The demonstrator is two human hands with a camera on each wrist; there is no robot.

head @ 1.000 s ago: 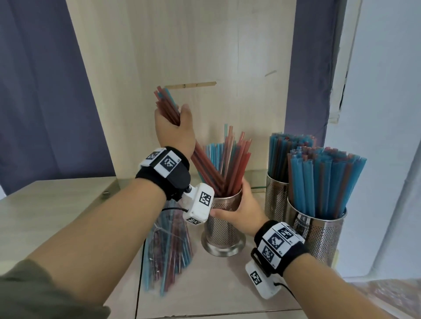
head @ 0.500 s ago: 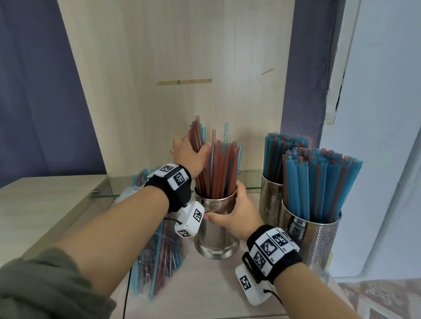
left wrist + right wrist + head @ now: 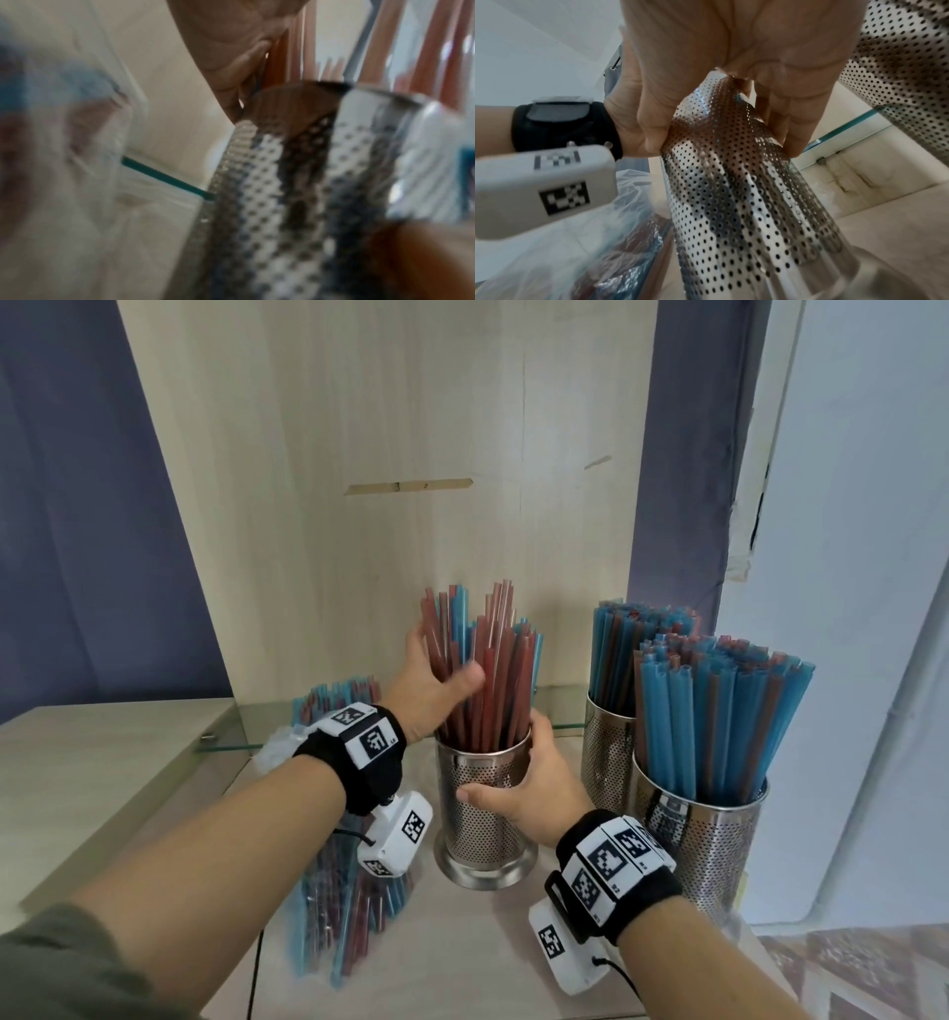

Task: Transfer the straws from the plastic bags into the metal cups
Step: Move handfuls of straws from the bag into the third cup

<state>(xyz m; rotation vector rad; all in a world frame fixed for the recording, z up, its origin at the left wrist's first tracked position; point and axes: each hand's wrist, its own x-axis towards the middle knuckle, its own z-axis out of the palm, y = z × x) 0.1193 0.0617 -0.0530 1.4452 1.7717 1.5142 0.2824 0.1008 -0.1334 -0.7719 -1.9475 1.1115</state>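
Note:
A perforated metal cup stands mid-counter, and my right hand grips its wall, thumb in front. Red and blue straws stand upright in it. My left hand wraps the left side of the bunch just above the rim, thumb across the front and fingers behind. The right wrist view shows the right hand curled round the cup. In the blurred left wrist view, the left hand lies against the straws above the cup. A clear plastic bag of straws lies under my left forearm.
Two more perforated cups packed with mostly blue straws stand at the right, one behind and one in front. A wooden back panel rises close behind. A glass shelf edge runs along the back. The counter's front edge is near my arms.
My left hand has come down from above with the tilted bunch of straws, which now stands upright in the middle cup. My right hand has kept its hold on the cup.

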